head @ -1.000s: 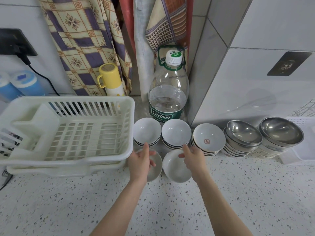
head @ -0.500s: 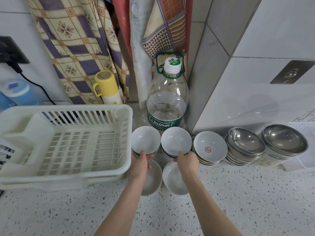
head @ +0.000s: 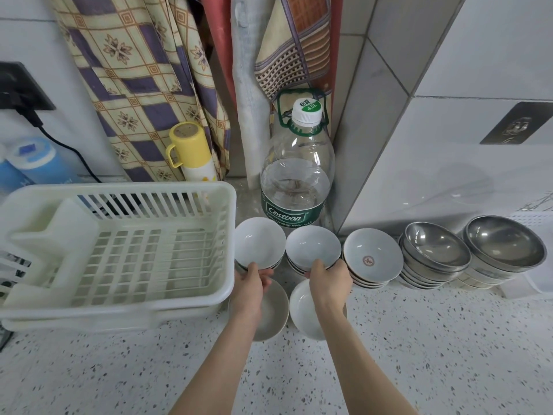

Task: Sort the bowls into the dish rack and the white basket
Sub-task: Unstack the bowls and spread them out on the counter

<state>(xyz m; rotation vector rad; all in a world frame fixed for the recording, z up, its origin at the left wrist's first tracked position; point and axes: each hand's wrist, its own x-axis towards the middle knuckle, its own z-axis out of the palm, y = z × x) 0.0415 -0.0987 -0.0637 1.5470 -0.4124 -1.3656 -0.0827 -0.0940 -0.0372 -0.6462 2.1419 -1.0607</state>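
Two stacks of white bowls sit at the centre of what we see, each with one of our hands on its near edge. Our left hand (head: 250, 283) curls around the near rim of the left stack (head: 259, 246), thumb on top. Our right hand (head: 328, 280) grips the near rim of the middle stack (head: 312, 247) the same way. At six o'clock from these stacks, under our wrists, lie a greyish bowl (head: 273, 313) and a white bowl (head: 303, 310) on the speckled counter (head: 434, 354). At three o'clock stand a stack with a red mark (head: 372, 257) and two stacks of steel bowls (head: 435, 250). The dish rack (head: 119, 250) sits at nine o'clock, a water bottle (head: 296, 187) at twelve.
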